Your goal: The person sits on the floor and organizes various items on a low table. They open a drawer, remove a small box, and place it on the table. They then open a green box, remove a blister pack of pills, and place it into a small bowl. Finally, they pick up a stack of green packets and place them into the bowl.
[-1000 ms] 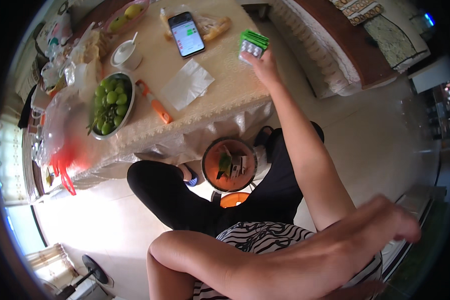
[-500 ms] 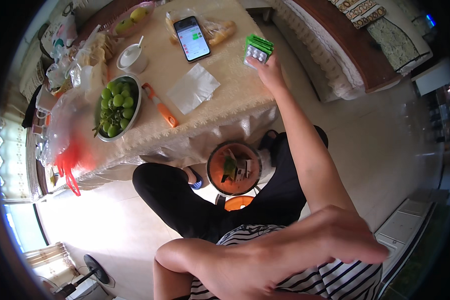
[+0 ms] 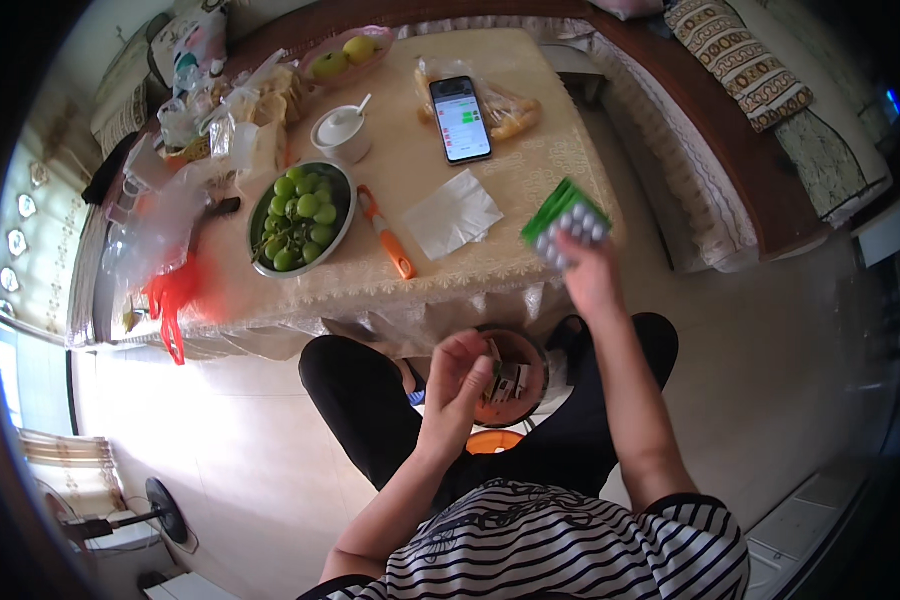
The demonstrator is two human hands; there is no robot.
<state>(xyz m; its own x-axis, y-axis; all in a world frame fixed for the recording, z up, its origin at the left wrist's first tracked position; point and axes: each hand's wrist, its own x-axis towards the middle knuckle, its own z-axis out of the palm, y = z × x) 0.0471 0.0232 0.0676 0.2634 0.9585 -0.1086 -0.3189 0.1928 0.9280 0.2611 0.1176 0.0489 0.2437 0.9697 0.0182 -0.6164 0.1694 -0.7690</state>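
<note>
My right hand (image 3: 592, 278) grips a stack of green-backed blister packs (image 3: 568, 222) with white pill bubbles, held up over the table's right front corner and slightly blurred. My left hand (image 3: 456, 385) is over my lap, beside a round reddish-brown bin (image 3: 522, 385); its fingers curve loosely, with the thumb apart and nothing visible between them. Small cartons and scraps lie in the bin, partly hidden behind that hand. Left of the packs, a white paper tissue (image 3: 453, 215) is spread on the tablecloth.
On the table (image 3: 530, 160) stand a bowl of green grapes (image 3: 303, 222), an orange-handled peeler (image 3: 394, 250), a white lidded cup (image 3: 342, 132), a phone (image 3: 460, 120) on a plastic bag, and a pink fruit basket (image 3: 345, 60). Plastic bags (image 3: 175, 290) hang at the left edge.
My left hand has moved from close in front of me down beside the bin. The view has shifted, and the packs stay in my right hand, now tilted.
</note>
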